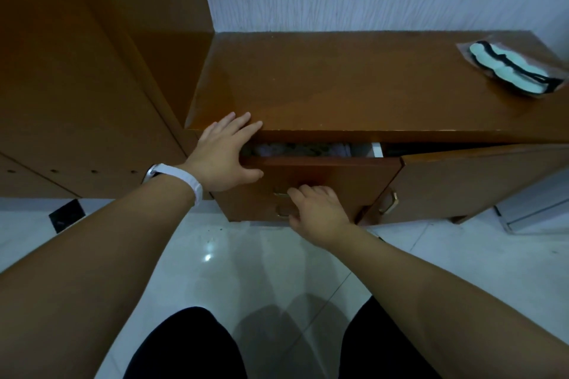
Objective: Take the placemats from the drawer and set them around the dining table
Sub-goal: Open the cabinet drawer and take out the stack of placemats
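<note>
The drawer (320,175) is sitting open just a crack, with folded fabric (295,149), maybe the placemats, peeking out inside. Left hand (224,151) is lying flat with fingers spread over the drawer's corner and the cabinet (354,83) edge, gripping nothing. Right hand (317,209) is curling around the handle (281,194).

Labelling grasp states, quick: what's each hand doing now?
Left hand: open, flat on the cabinet top's edge above the drawer.
Right hand: fingers curled at the drawer handle; grip hidden.
</note>
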